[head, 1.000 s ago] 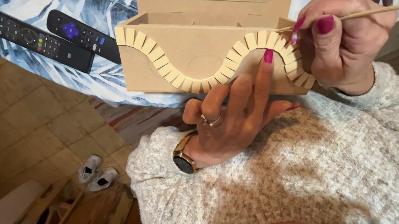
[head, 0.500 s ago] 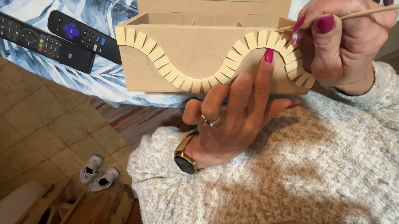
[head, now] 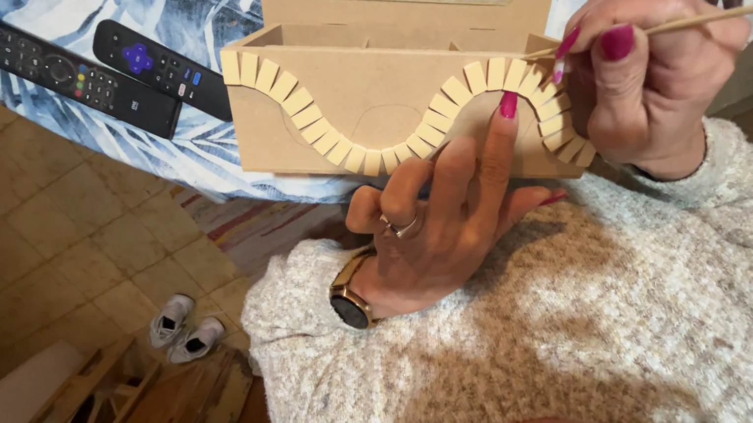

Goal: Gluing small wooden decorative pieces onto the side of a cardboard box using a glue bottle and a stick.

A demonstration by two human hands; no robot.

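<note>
Worktop (head: 218,146): fills the upper part of the frame under a blue-and-white leaf-print cloth; nothing on it has shifted over the last second.
Wooden box (head: 349,96): upper centre, at the worktop's near edge, lid propped up behind; it sits exactly as before.
Strip of tiles (head: 369,158): a wavy band of small pale wooden pieces across the box's front face, running from its upper left corner to its lower right; no piece added or moved.
Left hand (head: 443,226): centre, fingers spread, one fingertip pressed on the band near its right crest, unmoved.
Right hand (head: 650,81): upper right, pinching a thin wooden stick (head: 735,14) whose tip touches the band's right end.
Remotes (head: 77,72): two, upper left, untouched.
Change: practically none, so the hands appear to be holding a freshly placed piece steady.
</note>
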